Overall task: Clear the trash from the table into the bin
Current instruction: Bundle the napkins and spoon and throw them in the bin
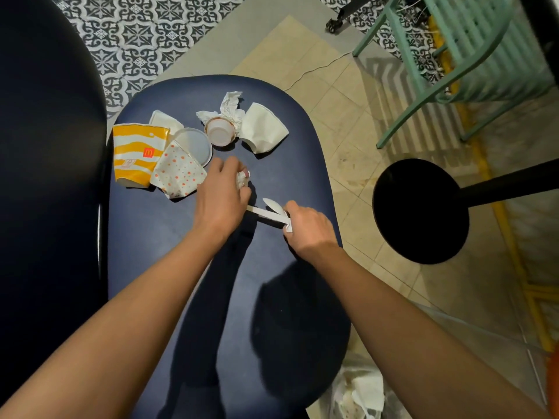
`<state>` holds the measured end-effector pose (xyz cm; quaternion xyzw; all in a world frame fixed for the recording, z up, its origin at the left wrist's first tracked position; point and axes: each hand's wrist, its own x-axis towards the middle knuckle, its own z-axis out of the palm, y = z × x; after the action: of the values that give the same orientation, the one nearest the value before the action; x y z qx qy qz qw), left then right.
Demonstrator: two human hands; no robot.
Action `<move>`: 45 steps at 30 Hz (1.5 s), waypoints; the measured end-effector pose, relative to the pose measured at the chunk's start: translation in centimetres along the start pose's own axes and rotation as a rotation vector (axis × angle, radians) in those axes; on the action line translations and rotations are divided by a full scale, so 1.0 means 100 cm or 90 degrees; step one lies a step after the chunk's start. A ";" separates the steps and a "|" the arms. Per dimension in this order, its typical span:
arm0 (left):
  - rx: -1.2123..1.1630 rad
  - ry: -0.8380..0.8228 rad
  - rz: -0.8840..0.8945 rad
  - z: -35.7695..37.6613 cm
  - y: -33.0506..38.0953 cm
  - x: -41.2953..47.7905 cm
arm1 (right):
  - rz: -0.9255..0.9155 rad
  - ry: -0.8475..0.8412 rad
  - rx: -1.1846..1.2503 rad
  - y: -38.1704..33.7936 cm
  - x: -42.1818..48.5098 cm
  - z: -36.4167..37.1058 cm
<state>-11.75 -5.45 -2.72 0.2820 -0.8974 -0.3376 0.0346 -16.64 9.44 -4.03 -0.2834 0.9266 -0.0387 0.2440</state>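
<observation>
Over the dark blue table (169, 237), a crumpled tissue (242, 179) is pinched in the grip of the left hand (222, 201); white plastic cutlery (267, 211) is clasped in the grip of the right hand (308, 228).

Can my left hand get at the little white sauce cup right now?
Probably yes: only bare dark blue tabletop lies between the left hand and the small round white plastic sauce cup, though it holds a crumpled white tissue.
</observation>
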 end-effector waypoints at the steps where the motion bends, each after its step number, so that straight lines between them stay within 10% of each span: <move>1: -0.006 0.002 0.007 0.001 0.002 -0.005 | -0.001 0.011 -0.001 0.001 -0.004 0.001; 28: -0.157 -0.099 -0.020 0.057 0.038 -0.205 | 0.160 0.099 0.150 0.067 -0.183 0.053; 45: -0.162 -0.409 0.031 0.186 0.067 -0.354 | 0.370 0.011 0.253 0.165 -0.323 0.155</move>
<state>10.03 28.31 -8.32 0.1337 -0.8197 -0.5172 -0.2067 5.62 41.89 -7.23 0.0455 0.9449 -0.1497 0.2875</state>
